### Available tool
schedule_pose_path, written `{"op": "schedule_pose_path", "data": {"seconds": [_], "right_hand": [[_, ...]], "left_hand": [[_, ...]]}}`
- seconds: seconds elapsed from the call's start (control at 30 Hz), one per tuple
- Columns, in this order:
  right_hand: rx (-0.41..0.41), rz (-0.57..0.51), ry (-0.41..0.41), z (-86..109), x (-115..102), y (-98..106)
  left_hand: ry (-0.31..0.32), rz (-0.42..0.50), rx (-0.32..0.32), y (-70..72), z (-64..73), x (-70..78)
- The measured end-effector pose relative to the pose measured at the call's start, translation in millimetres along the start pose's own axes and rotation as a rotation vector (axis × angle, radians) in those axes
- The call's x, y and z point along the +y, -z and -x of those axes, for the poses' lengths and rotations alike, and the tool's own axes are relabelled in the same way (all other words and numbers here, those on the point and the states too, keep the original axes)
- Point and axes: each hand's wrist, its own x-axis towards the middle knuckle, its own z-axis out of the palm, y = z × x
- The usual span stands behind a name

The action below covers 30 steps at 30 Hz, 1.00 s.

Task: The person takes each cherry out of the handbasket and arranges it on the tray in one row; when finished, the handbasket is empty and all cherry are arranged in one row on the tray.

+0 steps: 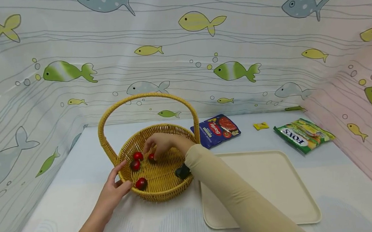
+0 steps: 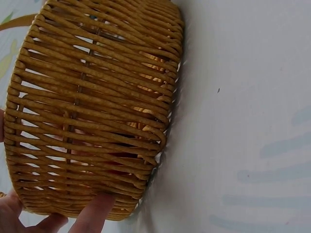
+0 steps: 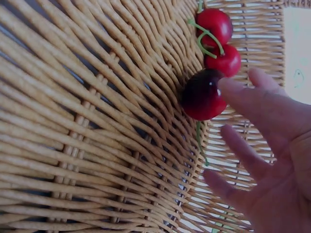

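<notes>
A round wicker basket (image 1: 166, 196) with a tall arched handle holds several red cherries, among them one cherry (image 1: 141, 184) at the near left. My left hand (image 1: 111, 194) holds the basket by its left side, thumb at the near rim; its fingers also press the outer weave (image 2: 92, 116). Reaching over the right rim, my right hand (image 1: 162, 143) is down inside. In the right wrist view its thumb tip overlaps a dark red cherry (image 3: 204, 94), the other fingers spread beside it. Two more cherries, one of them this upper cherry (image 3: 215, 26), lie just beyond.
A cream tray (image 1: 297, 194) lies right of the basket, partly beneath my right sleeve. Behind it are a blue Barilla pouch (image 1: 220, 129), a small yellow packet (image 1: 260, 125) and a green Fox's bag (image 1: 303, 134). A fish-patterned curtain (image 1: 176, 73) encloses the table.
</notes>
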Motion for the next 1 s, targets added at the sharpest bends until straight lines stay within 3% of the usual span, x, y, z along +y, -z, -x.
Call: {"op": "schedule_pose_path", "data": {"seconds": [0.17,0.27,0.43,0.63,1.0], "right_hand": [[0.076,0.041,-0.042,2.0,1,2],[0.031,0.054,-0.089,3.6,1,0],[-0.049,0.091,-0.100,4.5,0,-3],[-0.071,0.134,-0.054,13.0,-6,6],[0.002,0.082,0.066,50.1,-34,29]], "left_hand": [[-0.003,0.008,-0.006,-1.1,-0.7,1.1],[-0.004,0.010,-0.009,-2.0,-0.7,0.7],[-0.013,0.005,-0.010,-2.5,0.1,0.9],[-0.010,0.008,-0.013,-3.0,-0.1,2.2],[0.032,-0.004,-0.002,-0.4,1.8,-1.6]]}}
